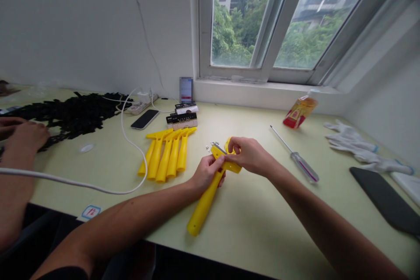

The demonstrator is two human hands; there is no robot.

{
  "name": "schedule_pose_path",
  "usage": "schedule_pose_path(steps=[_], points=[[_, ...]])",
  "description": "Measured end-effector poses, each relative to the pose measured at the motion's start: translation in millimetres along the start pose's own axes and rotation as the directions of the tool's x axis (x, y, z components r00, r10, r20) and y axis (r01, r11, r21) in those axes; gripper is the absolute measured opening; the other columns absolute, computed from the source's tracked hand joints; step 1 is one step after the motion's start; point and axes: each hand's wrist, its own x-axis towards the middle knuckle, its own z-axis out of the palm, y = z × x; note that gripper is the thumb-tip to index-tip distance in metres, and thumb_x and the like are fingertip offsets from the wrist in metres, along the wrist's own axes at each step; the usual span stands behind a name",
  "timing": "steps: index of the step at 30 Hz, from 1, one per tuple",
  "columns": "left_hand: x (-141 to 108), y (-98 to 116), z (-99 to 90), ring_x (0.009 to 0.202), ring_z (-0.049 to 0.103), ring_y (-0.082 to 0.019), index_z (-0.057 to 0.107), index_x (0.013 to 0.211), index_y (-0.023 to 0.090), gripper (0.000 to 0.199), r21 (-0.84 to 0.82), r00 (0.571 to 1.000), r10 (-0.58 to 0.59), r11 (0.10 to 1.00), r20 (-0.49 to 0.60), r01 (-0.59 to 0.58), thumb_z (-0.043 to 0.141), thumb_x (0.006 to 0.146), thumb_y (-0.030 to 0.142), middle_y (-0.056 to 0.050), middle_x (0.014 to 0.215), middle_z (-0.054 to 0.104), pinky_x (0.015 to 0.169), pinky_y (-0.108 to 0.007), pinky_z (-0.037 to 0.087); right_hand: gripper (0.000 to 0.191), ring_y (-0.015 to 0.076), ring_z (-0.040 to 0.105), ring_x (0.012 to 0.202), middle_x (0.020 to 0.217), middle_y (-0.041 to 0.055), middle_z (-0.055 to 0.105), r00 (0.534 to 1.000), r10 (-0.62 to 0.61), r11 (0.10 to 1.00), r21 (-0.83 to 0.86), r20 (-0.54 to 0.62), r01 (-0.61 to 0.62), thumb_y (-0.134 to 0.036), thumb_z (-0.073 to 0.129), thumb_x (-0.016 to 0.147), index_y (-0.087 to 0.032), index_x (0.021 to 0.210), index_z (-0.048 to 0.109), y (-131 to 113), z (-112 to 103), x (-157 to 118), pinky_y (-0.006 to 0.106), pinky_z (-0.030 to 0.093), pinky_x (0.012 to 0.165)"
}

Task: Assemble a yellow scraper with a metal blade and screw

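My left hand (208, 171) is closed around the neck of a yellow plastic scraper (205, 205), its long handle slanting down toward the table's front edge. A thin grey blade strip shows along the scraper's wide head. My right hand (246, 154) has its fingers pinched together at that head; what they hold, if anything, is hidden. Just behind the right fingers another yellow plastic piece (227, 143) partly shows. Several small metal nuts or screws (215, 144) lie loose on the table beyond the head.
Several yellow scraper handles (166, 157) lie to the left, near small black boxes (182, 120) and a phone (145, 119). A white cable (131, 140) crosses the table. Rightward are a screwdriver (297, 157), bottle (300, 111) and gloves (357, 144). Another person's hands (28, 135) are by black strips (78, 113).
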Motion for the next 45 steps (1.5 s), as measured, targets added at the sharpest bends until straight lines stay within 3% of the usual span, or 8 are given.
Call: schedule_pose_path(steps=[6, 11, 14, 19, 25, 36, 42, 45], points=[[-0.5, -1.3, 1.1, 0.038, 0.048, -0.008, 0.049, 0.077, 0.016, 0.047, 0.038, 0.999, 0.032, 0.999, 0.016, -0.032, 0.066, 0.08, 0.06, 0.003, 0.055, 0.053, 0.039, -0.021, 0.031, 0.028, 0.0125, 0.051, 0.06, 0.071, -0.0031, 0.059, 0.998, 0.05, 0.976, 0.211, 0.035, -0.056, -0.045, 0.069, 0.073, -0.023, 0.081, 0.053, 13.7, 7.2, 3.9, 0.023, 0.036, 0.051], [3.8, 15.0, -3.6, 0.037, 0.047, -0.008, 0.051, 0.077, 0.016, 0.043, 0.069, 0.997, 0.07, 0.995, 0.02, -0.071, 0.068, 0.079, 0.055, 0.003, 0.054, 0.054, 0.04, -0.022, 0.033, 0.022, 0.0142, 0.06, 0.07, 0.08, 0.0016, 0.066, 0.994, -0.09, 0.894, 0.444, 0.057, 0.056, -0.04, 0.056, 0.087, -0.019, 0.094, 0.061, 31.1, 4.7, 15.7, 0.026, 0.047, 0.062], [11.0, 31.4, -13.3, 0.039, 0.048, -0.008, 0.049, 0.077, 0.017, 0.04, 0.051, 0.983, 0.151, 0.988, -0.108, -0.146, 0.071, 0.077, 0.05, 0.003, 0.057, 0.055, 0.041, -0.022, 0.035, 0.021, 0.0153, 0.063, 0.078, 0.087, 0.0046, 0.072, 0.994, -0.107, 0.973, 0.204, -0.021, 0.109, -0.027, 0.048, 0.092, -0.019, 0.094, 0.067, 40.7, 9.5, 24.8, 0.028, 0.048, 0.071], [13.8, 27.9, -15.7, 0.04, 0.048, -0.008, 0.047, 0.076, 0.018, 0.04, 0.036, 0.932, 0.208, 0.978, -0.296, -0.207, 0.07, 0.077, 0.051, 0.004, 0.059, 0.054, 0.041, -0.021, 0.035, 0.02, 0.0189, 0.062, 0.085, 0.09, 0.0064, 0.074, 0.983, -0.18, 0.977, -0.105, 0.039, 0.183, -0.014, 0.054, 0.086, -0.02, 0.087, 0.073, 36.9, 31.2, 31.8, 0.03, 0.044, 0.078], [4.1, 16.0, -1.6, 0.041, 0.048, -0.008, 0.048, 0.081, 0.018, 0.041, 0.029, 0.945, 0.232, 0.972, -0.23, -0.232, 0.066, 0.08, 0.055, 0.004, 0.057, 0.054, 0.042, -0.022, 0.034, 0.016, 0.0218, 0.058, 0.089, 0.095, 0.0088, 0.071, 0.976, -0.214, 0.94, -0.264, 0.046, 0.219, -0.013, 0.058, 0.084, -0.019, 0.087, 0.072, 20.0, 51.1, 39.6, 0.031, 0.038, 0.077], [19.5, 23.0, -18.3, 0.039, 0.048, -0.008, 0.048, 0.076, 0.018, 0.039, -0.037, 0.938, 0.187, 0.978, -0.292, -0.206, 0.07, 0.075, 0.051, 0.004, 0.058, 0.054, 0.039, -0.022, 0.034, 0.018, 0.0264, 0.057, 0.096, 0.101, 0.0134, 0.071, 0.973, -0.213, 0.925, -0.3, 0.093, 0.232, -0.022, 0.054, 0.092, -0.018, 0.092, 0.071, 16.5, 68.7, 49.9, 0.037, 0.038, 0.082], [16.8, 22.0, -16.5, 0.039, 0.048, -0.008, 0.047, 0.078, 0.018, 0.041, -0.037, 0.946, 0.167, 0.982, -0.278, -0.185, 0.07, 0.075, 0.052, 0.004, 0.058, 0.054, 0.039, -0.022, 0.035, 0.016, 0.019, 0.059, 0.086, 0.093, 0.0088, 0.07, 0.985, -0.171, 0.97, -0.17, 0.024, 0.172, -0.019, 0.053, 0.09, -0.017, 0.091, 0.069, 25.9, 36.1, 51.6, 0.03, 0.044, 0.076], [16.9, 19.0, -15.4, 0.039, 0.048, -0.008, 0.047, 0.079, 0.018, 0.042, -0.02, 0.952, 0.162, 0.985, -0.26, -0.173, 0.07, 0.076, 0.053, 0.004, 0.059, 0.054, 0.039, -0.022, 0.035, 0.023, 0.0167, 0.059, 0.078, 0.087, 0.0059, 0.069, 0.988, -0.146, 0.985, 0.09, -0.042, 0.15, -0.034, 0.052, 0.092, -0.017, 0.092, 0.067, 25.9, 3.1, 44.2, 0.029, 0.046, 0.07]])
